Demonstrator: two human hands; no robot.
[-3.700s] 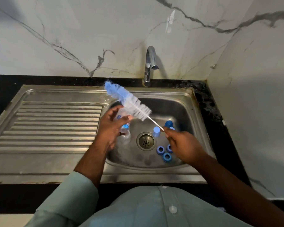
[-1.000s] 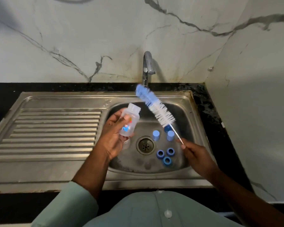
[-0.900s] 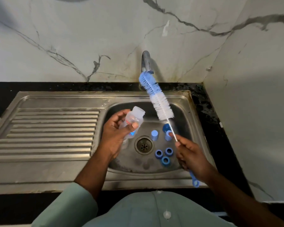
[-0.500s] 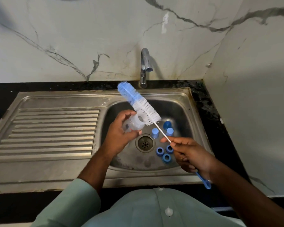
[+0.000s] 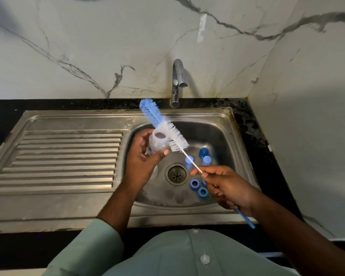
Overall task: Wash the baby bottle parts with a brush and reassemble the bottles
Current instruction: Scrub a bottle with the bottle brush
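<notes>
Bottle (image 5: 157, 143), open-mouthed, gripped by left hand (image 5: 142, 165); right hand (image 5: 228, 186) pinches brush (image 5: 163, 126) outside it.

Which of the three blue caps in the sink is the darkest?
The dark blue cap farthest back, toward the tap. The two caps in front, left and right, are lighter blue.

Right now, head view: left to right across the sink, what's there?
Ribbed draining board → left hand holding the clear bottle → drain → right hand gripping the brush handle → black counter strip.
</notes>
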